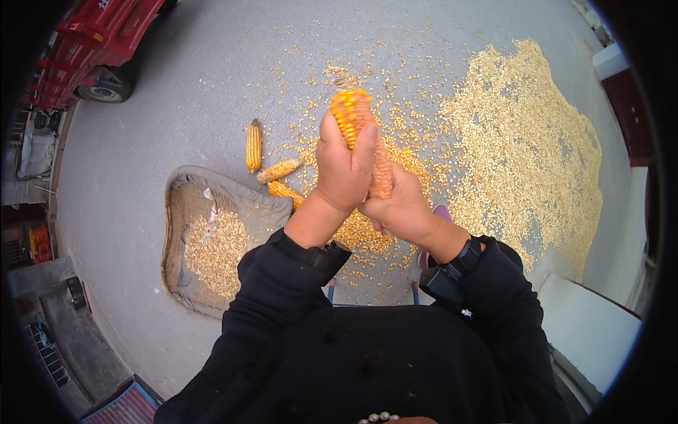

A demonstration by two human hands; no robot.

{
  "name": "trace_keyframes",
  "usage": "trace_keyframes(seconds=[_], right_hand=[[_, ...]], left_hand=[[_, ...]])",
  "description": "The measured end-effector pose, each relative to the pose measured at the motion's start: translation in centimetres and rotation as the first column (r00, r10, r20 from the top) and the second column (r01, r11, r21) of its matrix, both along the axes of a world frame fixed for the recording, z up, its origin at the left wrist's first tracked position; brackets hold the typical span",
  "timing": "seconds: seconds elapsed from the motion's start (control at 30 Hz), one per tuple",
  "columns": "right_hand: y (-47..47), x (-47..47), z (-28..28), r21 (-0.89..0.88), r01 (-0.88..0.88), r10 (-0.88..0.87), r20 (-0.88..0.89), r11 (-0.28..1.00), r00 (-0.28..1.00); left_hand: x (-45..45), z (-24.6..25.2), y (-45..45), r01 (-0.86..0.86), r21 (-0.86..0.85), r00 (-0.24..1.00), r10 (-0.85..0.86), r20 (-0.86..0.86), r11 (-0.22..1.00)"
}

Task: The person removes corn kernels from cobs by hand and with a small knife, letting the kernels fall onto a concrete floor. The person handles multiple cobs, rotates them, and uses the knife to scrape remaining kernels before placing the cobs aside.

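My left hand grips an ear of corn that still bears yellow kernels on its left side. Against it lies a long bare cob, whose lower end is in my right hand; where cob and ear meet is partly hidden by my left thumb. Beneath both hands, loose yellow kernels are heaped and scattered on the grey ground. To the left lie a full ear of corn, a partly stripped ear and another yellow ear, partly behind my left forearm.
A woven basket with a cloth-covered rim holds pale bits at the left. Pale kernels spread widely over the ground at the right. A red vehicle stands at the upper left, a white panel at the lower right.
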State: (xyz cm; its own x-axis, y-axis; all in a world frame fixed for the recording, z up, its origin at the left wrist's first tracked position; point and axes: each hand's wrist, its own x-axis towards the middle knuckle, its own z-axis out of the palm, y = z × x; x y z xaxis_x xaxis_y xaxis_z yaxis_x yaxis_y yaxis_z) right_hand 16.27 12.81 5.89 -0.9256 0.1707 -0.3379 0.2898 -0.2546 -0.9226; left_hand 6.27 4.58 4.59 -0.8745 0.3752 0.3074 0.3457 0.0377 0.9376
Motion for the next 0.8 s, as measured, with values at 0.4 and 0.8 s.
trace_keyframes(seconds=[0.4,0.8], right_hand=[[1.4,0.8,1.9,-0.397,-0.113,0.155,0.075,0.911,0.985],[-0.1,1.1,0.6,-0.172,-0.105,0.123,0.097,0.98,0.988]], left_hand=[[-0.9,0.4,-1.0,-0.045,-0.081,0.936,0.014,-0.352,0.996],[-1.0,0.8,-0.9,0.038,-0.116,0.984,-0.057,-0.167,0.993]])
